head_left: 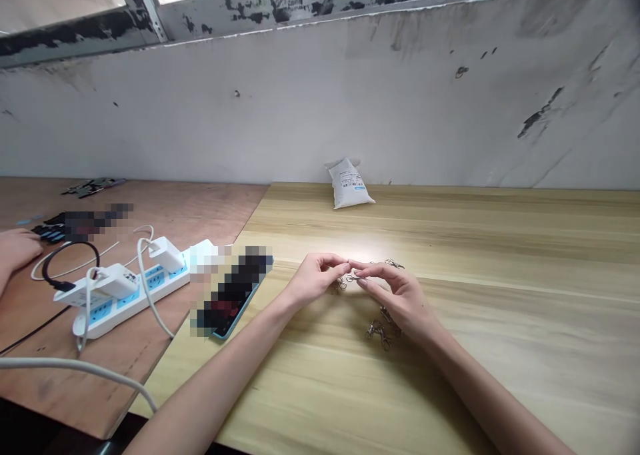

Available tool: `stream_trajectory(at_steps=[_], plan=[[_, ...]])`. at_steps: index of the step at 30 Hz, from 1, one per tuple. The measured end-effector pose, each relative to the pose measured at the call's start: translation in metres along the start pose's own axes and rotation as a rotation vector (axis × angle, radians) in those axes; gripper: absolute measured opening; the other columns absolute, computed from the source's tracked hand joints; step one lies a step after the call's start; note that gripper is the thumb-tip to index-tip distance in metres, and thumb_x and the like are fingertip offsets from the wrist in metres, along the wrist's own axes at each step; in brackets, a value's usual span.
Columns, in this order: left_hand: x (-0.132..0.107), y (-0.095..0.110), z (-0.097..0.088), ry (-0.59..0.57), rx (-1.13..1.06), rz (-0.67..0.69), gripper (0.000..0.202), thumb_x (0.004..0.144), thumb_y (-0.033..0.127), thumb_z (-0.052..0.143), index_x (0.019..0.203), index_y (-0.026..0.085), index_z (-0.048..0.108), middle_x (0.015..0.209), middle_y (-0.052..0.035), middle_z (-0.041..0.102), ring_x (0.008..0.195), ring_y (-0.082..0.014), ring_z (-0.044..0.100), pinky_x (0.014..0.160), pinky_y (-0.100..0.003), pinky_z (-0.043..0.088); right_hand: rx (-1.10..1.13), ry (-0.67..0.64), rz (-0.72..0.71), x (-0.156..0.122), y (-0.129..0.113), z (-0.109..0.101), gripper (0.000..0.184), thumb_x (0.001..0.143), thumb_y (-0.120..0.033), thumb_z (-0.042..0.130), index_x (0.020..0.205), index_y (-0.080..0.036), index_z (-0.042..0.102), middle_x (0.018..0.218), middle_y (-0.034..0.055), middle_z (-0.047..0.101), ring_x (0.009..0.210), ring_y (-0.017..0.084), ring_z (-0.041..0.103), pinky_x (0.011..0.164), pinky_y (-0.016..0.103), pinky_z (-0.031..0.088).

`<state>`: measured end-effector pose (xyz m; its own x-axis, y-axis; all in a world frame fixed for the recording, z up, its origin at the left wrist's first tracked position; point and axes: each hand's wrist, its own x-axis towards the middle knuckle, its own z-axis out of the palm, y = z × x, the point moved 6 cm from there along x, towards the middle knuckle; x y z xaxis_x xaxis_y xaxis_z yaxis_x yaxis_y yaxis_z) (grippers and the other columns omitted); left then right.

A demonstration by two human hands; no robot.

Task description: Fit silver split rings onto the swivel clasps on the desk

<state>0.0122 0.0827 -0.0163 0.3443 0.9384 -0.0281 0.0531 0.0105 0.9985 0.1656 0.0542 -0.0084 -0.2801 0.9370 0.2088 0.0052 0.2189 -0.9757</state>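
Note:
My left hand [318, 280] and my right hand [399, 296] meet fingertip to fingertip over the light wood table. Between the thumb and fingers of my right hand is a small metal clasp [352, 278] with a round loop at its end. The fingers of my left hand are closed in a pinch, and what they hold is too small to make out. Thin metal rings [341, 284] lie just under my left fingertips. A small heap of metal clasps [379, 333] rests below my right hand, partly hidden by it. More metal pieces [395, 263] lie behind my right fingers.
A phone [239, 291], partly blurred out, lies left of my left forearm. Further left, a white power strip [150, 287] with chargers and cables sits on a brown table [200, 208]. Another person's hand [20, 251] is at the far left. A white packet [349, 185] lies near the wall.

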Motion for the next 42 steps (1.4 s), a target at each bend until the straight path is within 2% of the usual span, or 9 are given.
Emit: stream_trajectory(at_steps=[6, 11, 17, 19, 22, 27, 30, 35, 42], plan=[[0.0, 0.002, -0.001, -0.025, -0.074, -0.016, 0.035, 0.074, 0.044, 0.075, 0.088, 0.011, 0.074, 0.09, -0.0105, 0.074, 0.079, -0.017, 0.065, 0.066, -0.025, 0.049, -0.093, 0.005, -0.046, -0.002, -0.009, 0.0, 0.013, 0.086, -0.037, 0.066, 0.09, -0.026, 0.071, 0.12, 0.0073, 0.069, 0.119, 0.026, 0.061, 0.102, 0.044, 0.047], [0.0, -0.001, -0.003, 0.02, -0.002, -0.028, 0.033, 0.076, 0.045, 0.073, 0.083, 0.012, 0.071, 0.078, -0.0065, 0.071, 0.064, -0.013, 0.061, 0.058, -0.023, 0.047, -0.125, 0.012, -0.027, -0.002, -0.009, -0.001, 0.014, 0.086, -0.038, 0.066, 0.09, -0.025, 0.07, 0.118, 0.0079, 0.07, 0.117, 0.026, 0.062, 0.097, 0.043, 0.051], [-0.004, 0.01, -0.003, 0.044, 0.165, -0.005, 0.029, 0.081, 0.041, 0.068, 0.085, 0.013, 0.069, 0.091, -0.0093, 0.073, 0.072, -0.0164, 0.065, 0.064, -0.027, 0.049, -0.146, 0.031, -0.016, -0.001, -0.008, -0.003, 0.016, 0.086, -0.039, 0.065, 0.091, -0.026, 0.071, 0.115, 0.0072, 0.071, 0.113, 0.026, 0.063, 0.094, 0.043, 0.051], [-0.005, 0.019, -0.005, 0.064, 0.294, 0.058, 0.025, 0.084, 0.039, 0.064, 0.087, 0.015, 0.07, 0.093, -0.0082, 0.073, 0.079, -0.0186, 0.066, 0.071, -0.029, 0.05, -0.2, 0.079, -0.012, 0.0, -0.009, -0.01, 0.017, 0.086, -0.04, 0.065, 0.091, -0.026, 0.072, 0.112, 0.0066, 0.072, 0.111, 0.026, 0.064, 0.095, 0.043, 0.05], [-0.009, 0.033, -0.004, 0.083, 0.606, 0.27, 0.016, 0.087, 0.031, 0.062, 0.087, 0.019, 0.072, 0.095, -0.0053, 0.071, 0.094, -0.0206, 0.063, 0.087, -0.035, 0.046, -0.258, 0.182, -0.002, 0.002, -0.007, -0.025, 0.021, 0.086, -0.042, 0.064, 0.093, -0.025, 0.073, 0.107, 0.0062, 0.073, 0.104, 0.025, 0.066, 0.094, 0.043, 0.048], [-0.016, 0.031, 0.012, -0.089, 0.963, 0.521, 0.014, 0.086, 0.033, 0.066, 0.092, 0.022, 0.072, 0.105, -0.0053, 0.067, 0.106, -0.0222, 0.056, 0.096, -0.04, 0.037, -0.198, 0.289, 0.043, 0.005, 0.003, -0.039, 0.025, 0.083, -0.044, 0.067, 0.091, -0.021, 0.073, 0.099, 0.007, 0.074, 0.095, 0.023, 0.068, 0.09, 0.04, 0.049], [-0.019, 0.027, 0.018, -0.151, 1.06, 0.586, 0.013, 0.085, 0.035, 0.066, 0.089, 0.024, 0.072, 0.109, -0.0043, 0.066, 0.107, -0.0219, 0.055, 0.097, -0.04, 0.035, -0.174, 0.286, 0.056, 0.006, 0.006, -0.037, 0.026, 0.081, -0.045, 0.068, 0.089, -0.02, 0.072, 0.097, 0.0078, 0.074, 0.092, 0.023, 0.068, 0.088, 0.04, 0.05], [-0.019, 0.023, 0.026, -0.119, 1.142, 0.656, 0.015, 0.084, 0.038, 0.069, 0.084, 0.024, 0.073, 0.106, -0.0038, 0.067, 0.105, -0.0224, 0.054, 0.101, -0.042, 0.032, -0.191, 0.268, 0.069, 0.006, 0.004, -0.032, 0.028, 0.081, -0.046, 0.067, 0.087, -0.02, 0.073, 0.096, 0.0082, 0.074, 0.091, 0.024, 0.068, 0.088, 0.04, 0.05], [-0.019, 0.019, 0.033, -0.117, 1.163, 0.666, 0.01, 0.088, 0.027, 0.063, 0.084, 0.02, 0.069, 0.102, -0.0041, 0.068, 0.102, -0.0212, 0.056, 0.099, -0.039, 0.034, -0.198, 0.231, 0.095, 0.006, 0.004, -0.029, 0.026, 0.082, -0.045, 0.066, 0.087, -0.02, 0.072, 0.095, 0.0073, 0.075, 0.091, 0.023, 0.067, 0.087, 0.038, 0.05]])
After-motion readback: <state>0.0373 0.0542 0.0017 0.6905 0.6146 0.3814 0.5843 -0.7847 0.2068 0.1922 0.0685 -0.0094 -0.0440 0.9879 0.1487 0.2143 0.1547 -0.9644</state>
